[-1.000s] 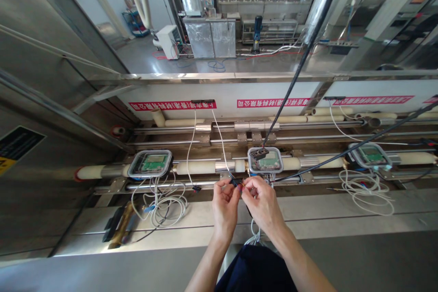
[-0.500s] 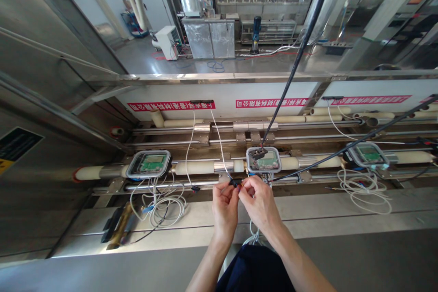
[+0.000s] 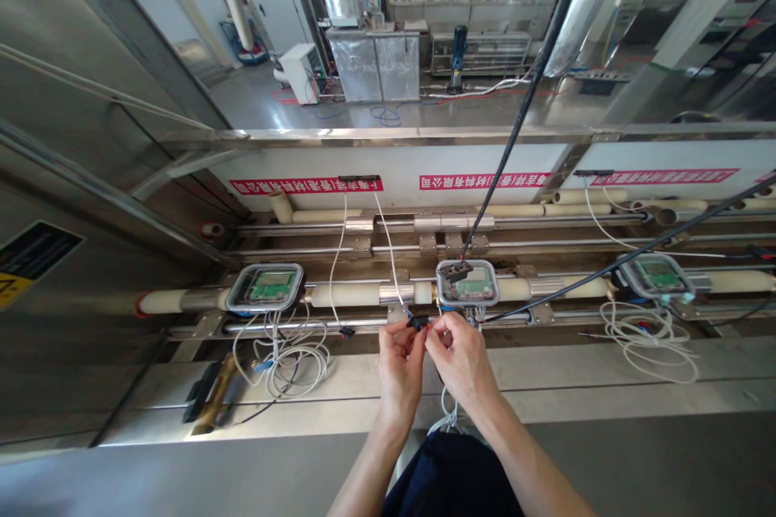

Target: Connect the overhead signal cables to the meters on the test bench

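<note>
In the head view, the person's two hands were close together over the shiny metal surface (image 3: pixel 546 376). The left hand (image 3: pixel 400 363) had its fingers curled in and pinched a small black plug (image 3: pixel 415 323) at the end of a thin white wire (image 3: pixel 388 246). The right hand (image 3: pixel 464 359) was curled too, with its fingertips pinched on a tiny bit with some red on it, touching the plug. What that bit was could not be told. The plug was held up in the air, just in front of the middle meter (image 3: pixel 468 284).

The middle meter was an open box on a long pipe (image 3: pixel 348 294). A green board sat inside it, and a black cable (image 3: pixel 515 121) went down to a clip on its top. The left meter (image 3: pixel 265 287) and the right meter (image 3: pixel 653 275) were open boxes too, each with a green board inside. A bunch of white wires (image 3: pixel 297 359) lay under the left meter, and another white coil (image 3: pixel 651 339) lay under the right one.
</note>
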Motion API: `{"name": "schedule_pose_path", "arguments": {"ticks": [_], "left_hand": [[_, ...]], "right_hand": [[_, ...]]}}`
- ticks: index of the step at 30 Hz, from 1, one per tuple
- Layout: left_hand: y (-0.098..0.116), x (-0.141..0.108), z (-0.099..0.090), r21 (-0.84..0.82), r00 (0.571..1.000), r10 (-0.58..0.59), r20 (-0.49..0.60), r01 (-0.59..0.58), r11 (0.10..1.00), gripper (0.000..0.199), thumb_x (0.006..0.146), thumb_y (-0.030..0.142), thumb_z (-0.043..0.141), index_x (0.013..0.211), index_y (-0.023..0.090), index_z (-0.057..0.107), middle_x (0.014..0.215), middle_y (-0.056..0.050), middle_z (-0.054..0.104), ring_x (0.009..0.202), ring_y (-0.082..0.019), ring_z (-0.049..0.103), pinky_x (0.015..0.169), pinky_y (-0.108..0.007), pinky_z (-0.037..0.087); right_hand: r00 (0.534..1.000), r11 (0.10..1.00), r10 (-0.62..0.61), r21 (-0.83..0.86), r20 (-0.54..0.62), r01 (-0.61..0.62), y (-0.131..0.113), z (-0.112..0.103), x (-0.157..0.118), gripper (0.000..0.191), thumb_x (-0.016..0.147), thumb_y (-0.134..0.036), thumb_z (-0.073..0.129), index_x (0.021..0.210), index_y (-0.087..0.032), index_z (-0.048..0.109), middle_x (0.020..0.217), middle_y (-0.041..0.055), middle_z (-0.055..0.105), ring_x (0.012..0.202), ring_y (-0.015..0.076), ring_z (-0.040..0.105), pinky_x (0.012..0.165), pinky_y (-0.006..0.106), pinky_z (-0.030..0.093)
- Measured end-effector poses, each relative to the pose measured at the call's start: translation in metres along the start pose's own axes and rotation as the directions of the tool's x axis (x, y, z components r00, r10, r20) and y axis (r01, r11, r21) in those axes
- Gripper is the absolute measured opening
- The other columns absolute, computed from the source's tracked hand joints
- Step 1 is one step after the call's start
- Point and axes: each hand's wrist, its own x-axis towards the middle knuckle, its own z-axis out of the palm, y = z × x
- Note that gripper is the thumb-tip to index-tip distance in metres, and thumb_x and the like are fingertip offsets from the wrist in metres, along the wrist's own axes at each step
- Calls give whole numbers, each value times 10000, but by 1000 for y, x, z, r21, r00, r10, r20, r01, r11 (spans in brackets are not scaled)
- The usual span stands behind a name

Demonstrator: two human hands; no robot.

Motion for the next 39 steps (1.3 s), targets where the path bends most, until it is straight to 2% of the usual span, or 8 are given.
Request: {"name": "schedule_pose_path", "arguments": {"ticks": [5,12,18,22,26,29,34,39], "left_hand": [[-7,2,1,11,999,-31,22,30,999,302,791,291,634,969,215,402,877,-52,686,860,-196,653,762,-300,509],[-23,-2,2,146,996,-63,68,53,988,281,818,306,594,1012,220,410,923,-60,674,891,-204,647,833,-349,498],[-32,-19,-14,354,999,-44,11,37,935,306,822,322,546,1072,186,435,989,-117,655,936,-229,636,822,-398,516],[-34,-41,-38,462,994,-51,-93,89,882,297,832,320,506,1084,175,444,969,-121,660,866,-229,650,788,-416,526],[-35,-60,-70,563,969,26,-245,121,817,244,827,318,498,1032,188,480,949,-101,665,864,-231,652,744,-395,548],[-36,-62,-98,614,944,85,-320,138,777,187,820,315,489,953,188,518,932,-99,654,866,-240,645,709,-387,561],[-36,-30,-150,697,910,214,-354,105,709,205,794,287,476,960,181,533,987,-110,599,933,-265,597,799,-468,532],[-30,21,-202,764,879,339,-336,44,644,285,775,277,473,1043,177,475,1118,-144,516,1134,-314,470,974,-539,383]], "right_hand": [[999,992,-39,-118,25,42,6,-4,-1,169,835,-229,475,737,-189,606,751,30,639,638,147,588,630,255,412],[992,944,-48,-321,113,82,22,-6,-3,209,842,-192,466,874,-189,672,799,81,719,755,210,674,675,284,462],[984,915,-79,-381,163,136,36,-12,-11,304,844,-197,475,1103,-129,619,984,140,707,871,255,676,745,333,500],[970,928,-163,-306,179,212,47,-18,-14,345,862,-208,432,1160,-102,571,1088,164,661,988,264,638,821,371,507],[943,926,-306,-187,130,327,48,-21,-19,363,867,-214,410,1209,-156,517,1201,144,591,1082,246,589,874,389,503],[926,923,-360,-103,115,372,47,-19,-25,349,870,-232,407,1201,-197,513,1203,120,584,1098,231,577,891,387,504],[941,947,-292,-87,173,310,50,1,-39,307,863,-260,417,1137,-214,548,1164,106,610,963,227,638,780,367,543],[953,965,-220,-101,207,244,37,55,-46,247,830,-225,437,1011,-218,605,944,64,685,729,198,653,655,334,536]]}}
